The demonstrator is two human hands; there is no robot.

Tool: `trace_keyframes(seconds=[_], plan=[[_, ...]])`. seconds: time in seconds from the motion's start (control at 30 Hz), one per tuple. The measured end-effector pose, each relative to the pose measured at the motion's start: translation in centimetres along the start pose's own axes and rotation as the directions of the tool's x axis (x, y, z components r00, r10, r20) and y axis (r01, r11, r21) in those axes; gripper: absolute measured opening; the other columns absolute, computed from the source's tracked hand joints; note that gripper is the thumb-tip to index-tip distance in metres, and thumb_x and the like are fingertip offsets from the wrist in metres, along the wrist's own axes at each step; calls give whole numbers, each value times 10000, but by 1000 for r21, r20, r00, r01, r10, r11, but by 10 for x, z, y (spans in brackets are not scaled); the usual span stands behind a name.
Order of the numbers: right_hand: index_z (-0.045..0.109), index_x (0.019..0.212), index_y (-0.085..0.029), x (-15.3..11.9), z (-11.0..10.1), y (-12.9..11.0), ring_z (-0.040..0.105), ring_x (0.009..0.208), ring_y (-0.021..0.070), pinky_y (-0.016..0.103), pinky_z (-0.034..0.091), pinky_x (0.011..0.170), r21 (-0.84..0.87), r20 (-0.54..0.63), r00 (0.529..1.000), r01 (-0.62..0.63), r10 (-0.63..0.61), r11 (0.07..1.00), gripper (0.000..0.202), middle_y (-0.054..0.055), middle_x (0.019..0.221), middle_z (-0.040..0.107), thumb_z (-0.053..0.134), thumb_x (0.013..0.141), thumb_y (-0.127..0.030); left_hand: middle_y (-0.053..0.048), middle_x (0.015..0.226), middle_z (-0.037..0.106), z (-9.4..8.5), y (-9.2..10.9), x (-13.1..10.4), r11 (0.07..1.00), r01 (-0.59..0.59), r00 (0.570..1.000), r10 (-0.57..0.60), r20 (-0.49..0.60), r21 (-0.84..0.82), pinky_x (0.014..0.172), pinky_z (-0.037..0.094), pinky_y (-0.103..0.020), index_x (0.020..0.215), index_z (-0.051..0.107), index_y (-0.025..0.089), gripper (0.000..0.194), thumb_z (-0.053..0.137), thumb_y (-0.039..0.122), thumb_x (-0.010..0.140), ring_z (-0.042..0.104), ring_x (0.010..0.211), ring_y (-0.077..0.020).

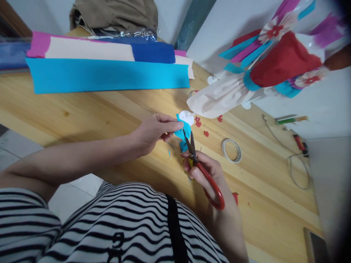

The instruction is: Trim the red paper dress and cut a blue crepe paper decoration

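Observation:
My left hand (160, 131) pinches a small piece of blue paper (186, 128) between thumb and fingers. In my right hand (210, 168) is a pair of red-handled scissors (208, 184). Their blades are parted and point at the lower edge of the blue piece. Beneath the blades lies another blue scrap (183, 147). Just beyond the held piece is a white paper shape (187, 117) with small dark dots. Something yellow, partly hidden by my right hand, shows behind the scissors. Several red paper cut-outs (206, 134) lie to the right of the blue piece.
Folded blue, white and pink sheets (112, 76) lie at the back left. A roll of tape (231, 150) rests right of my hands. A figure dressed in red, white and blue paper (285, 62) stands at the upper right. A cable (294, 171) and a dark-screened device (315, 243) are farther right.

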State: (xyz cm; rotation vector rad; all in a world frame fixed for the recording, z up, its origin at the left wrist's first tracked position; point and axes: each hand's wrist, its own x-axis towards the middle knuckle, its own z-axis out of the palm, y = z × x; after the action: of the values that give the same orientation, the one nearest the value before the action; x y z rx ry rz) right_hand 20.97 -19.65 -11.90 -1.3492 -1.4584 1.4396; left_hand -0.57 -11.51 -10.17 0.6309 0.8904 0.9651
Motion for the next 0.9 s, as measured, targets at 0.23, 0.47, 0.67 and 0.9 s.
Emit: trace_keyframes(seconds=[0.23,0.47,0.67,0.9], plan=[[789,1060,-221,2,-4,11,399,565,128,297,374,542,19,8,1000,4,-4,1000,478,-5,718,568,788,858,-655,22,559,536,0,1,-1,998,27,1000,-27,1,58,536,316,-217,598,682,144,207,806,183,759,430,536,-65],[803,1037,-236,2,-3,15,452,613,160,325,432,597,-14,-13,1000,10,-10,1000,433,-10,688,540,780,874,-636,18,574,539,1,0,-1,998,41,999,-41,-12,43,549,324,-219,599,679,148,215,795,178,778,434,552,-68],[806,1030,-241,2,-4,18,433,587,150,309,416,563,-26,-32,999,13,-14,1000,414,-21,659,515,776,885,-628,25,566,517,1,0,-2,999,41,999,-42,5,25,542,320,-215,587,663,144,234,803,167,772,416,542,-63],[792,1027,-239,3,-5,17,426,574,136,295,397,543,-84,-17,999,32,-34,996,395,-11,715,569,801,866,-600,14,594,578,3,3,-2,996,85,996,-86,-37,-14,544,336,-205,594,681,145,239,767,139,817,458,549,-59]])
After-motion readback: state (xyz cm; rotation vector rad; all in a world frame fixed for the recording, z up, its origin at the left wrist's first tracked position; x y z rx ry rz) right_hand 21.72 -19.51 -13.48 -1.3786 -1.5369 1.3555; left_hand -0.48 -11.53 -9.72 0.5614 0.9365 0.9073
